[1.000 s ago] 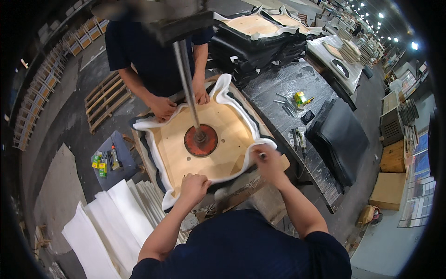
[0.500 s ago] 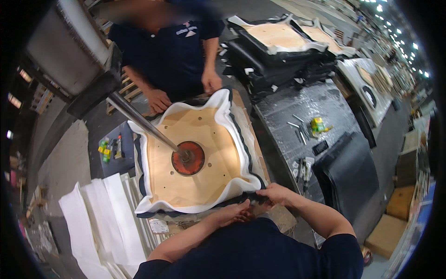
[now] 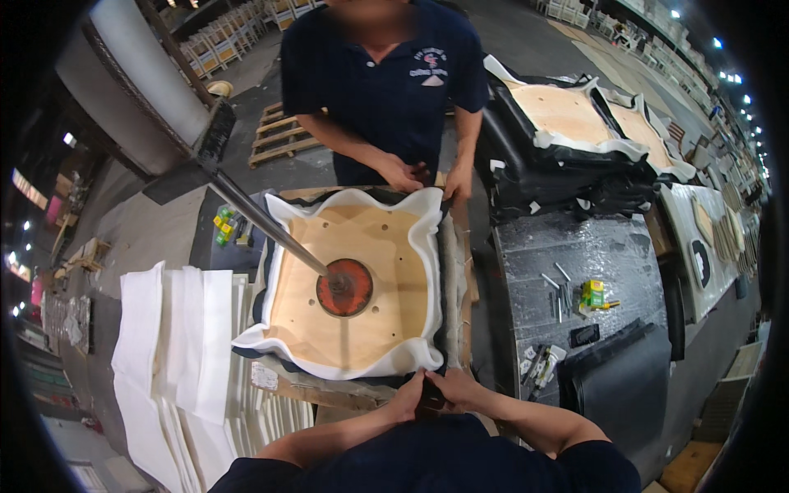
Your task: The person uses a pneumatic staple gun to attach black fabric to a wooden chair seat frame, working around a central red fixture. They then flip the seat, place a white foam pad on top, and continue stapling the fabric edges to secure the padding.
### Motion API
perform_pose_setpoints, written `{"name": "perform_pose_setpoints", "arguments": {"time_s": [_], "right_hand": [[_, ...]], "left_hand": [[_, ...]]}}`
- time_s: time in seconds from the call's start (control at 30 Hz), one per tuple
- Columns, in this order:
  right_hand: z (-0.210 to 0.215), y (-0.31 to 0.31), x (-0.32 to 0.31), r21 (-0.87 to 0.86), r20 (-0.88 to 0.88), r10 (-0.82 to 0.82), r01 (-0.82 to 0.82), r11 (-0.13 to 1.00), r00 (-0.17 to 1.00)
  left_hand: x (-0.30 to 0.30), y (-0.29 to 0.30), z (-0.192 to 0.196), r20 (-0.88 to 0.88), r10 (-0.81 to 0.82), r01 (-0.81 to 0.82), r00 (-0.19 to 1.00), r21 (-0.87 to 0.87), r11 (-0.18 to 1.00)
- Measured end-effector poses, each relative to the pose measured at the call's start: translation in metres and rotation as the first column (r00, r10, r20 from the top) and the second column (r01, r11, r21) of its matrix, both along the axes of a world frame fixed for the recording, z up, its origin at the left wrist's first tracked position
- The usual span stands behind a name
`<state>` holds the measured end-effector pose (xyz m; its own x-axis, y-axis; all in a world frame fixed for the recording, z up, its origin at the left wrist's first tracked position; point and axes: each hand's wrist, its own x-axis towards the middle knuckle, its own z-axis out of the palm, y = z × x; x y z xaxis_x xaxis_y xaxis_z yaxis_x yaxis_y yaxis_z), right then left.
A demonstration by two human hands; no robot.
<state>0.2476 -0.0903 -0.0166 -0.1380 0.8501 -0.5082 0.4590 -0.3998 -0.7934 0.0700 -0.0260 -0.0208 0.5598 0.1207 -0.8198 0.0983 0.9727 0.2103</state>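
Note:
A plywood panel (image 3: pixel 378 246) lies on white padding (image 3: pixel 436 271), whose wavy edges rise around it, with a black cover (image 3: pixel 312 374) showing beneath. A red round plate (image 3: pixel 366 287) on the end of a slanting metal rod (image 3: pixel 267 220) rests on the panel's middle. At the near right corner my left hand (image 3: pixel 407 398) pinches the black cover's edge. Right beside it, my right hand (image 3: pixel 454 389) is closed on the same edge, thumbs almost touching. Some of my fingers are hidden. Across the panel, a co-worker's two hands (image 3: pixel 403 174) are at the far right corner.
White padding sheets (image 3: pixel 177 345) are stacked at the left. On the right, a wrapped table (image 3: pixel 526 255) holds small metal rods, a yellow-green box (image 3: pixel 592 296), a phone (image 3: pixel 584 335) and folded black sheets (image 3: pixel 620 382). Behind it stands a pile of black covers with panels (image 3: pixel 551 164).
My left hand has come right, up against my right hand at the corner, and now pinches the cover. The whole view has shifted, and the co-worker stands more upright.

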Motion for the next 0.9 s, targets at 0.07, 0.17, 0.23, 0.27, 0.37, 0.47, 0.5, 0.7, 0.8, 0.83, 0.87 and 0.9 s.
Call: {"name": "perform_pose_setpoints", "arguments": {"time_s": [0.07, 0.17, 0.23, 0.27, 0.37, 0.47, 0.5, 0.7, 0.8, 0.83, 0.87, 0.9], "right_hand": [[0.027, 0.018, -0.005, -0.444, -0.096, -0.265, 0.197, 0.874, 0.959], [0.019, 0.013, -0.002, -0.634, -0.175, -0.495, 0.287, 0.718, 0.851], [0.023, 0.012, -0.002, -0.66, -0.221, -0.517, 0.263, 0.703, 0.827], [0.019, 0.011, -0.002, -0.686, -0.254, -0.524, 0.23, 0.69, 0.813], [0.004, 0.005, -0.006, -0.601, -0.228, -0.435, 0.225, 0.767, 0.871], [0.03, 0.016, -0.009, -0.493, -0.038, -0.286, 0.231, 0.839, 0.957], [0.026, 0.019, -0.009, -0.55, 0.01, -0.197, 0.17, 0.818, 0.98], [-0.025, -0.003, 0.015, 0.275, 0.223, 0.231, -0.288, 0.917, 0.947], [-0.01, -0.007, 0.02, 0.091, 0.156, 0.2, -0.215, 0.972, 0.967], [-0.012, -0.004, 0.021, 0.158, 0.227, 0.216, -0.255, 0.954, 0.95], [-0.012, -0.009, 0.022, 0.208, 0.286, 0.233, -0.297, 0.932, 0.93], [-0.013, -0.013, 0.024, 0.256, 0.343, 0.243, -0.339, 0.905, 0.907]], "left_hand": [[0.006, -0.004, -0.003, -0.189, -0.034, 0.059, 0.981, 0.131, 0.99], [0.01, -0.004, 0.018, -0.396, -0.202, 0.331, 0.896, 0.292, 0.897], [0.009, 0.0, 0.013, -0.408, -0.186, 0.286, 0.894, 0.2, 0.937], [0.007, 0.0, 0.006, -0.427, -0.189, 0.308, 0.884, 0.227, 0.924], [0.004, -0.005, -0.009, -0.427, -0.169, 0.298, 0.888, 0.254, 0.92], [0.006, -0.007, -0.001, -0.349, -0.097, 0.182, 0.932, 0.219, 0.959], [0.01, -0.005, 0.003, -0.335, -0.115, 0.2, 0.935, 0.23, 0.952], [0.009, 0.002, 0.022, -0.394, -0.156, 0.363, 0.906, 0.532, 0.765], [0.013, -0.003, 0.027, -0.377, -0.127, 0.339, 0.917, 0.573, 0.746], [0.015, -0.003, 0.028, -0.375, -0.121, 0.329, 0.919, 0.562, 0.759], [0.015, -0.01, 0.029, -0.367, -0.106, 0.315, 0.924, 0.575, 0.755], [0.014, -0.01, 0.028, -0.368, -0.114, 0.334, 0.923, 0.616, 0.713]]}}
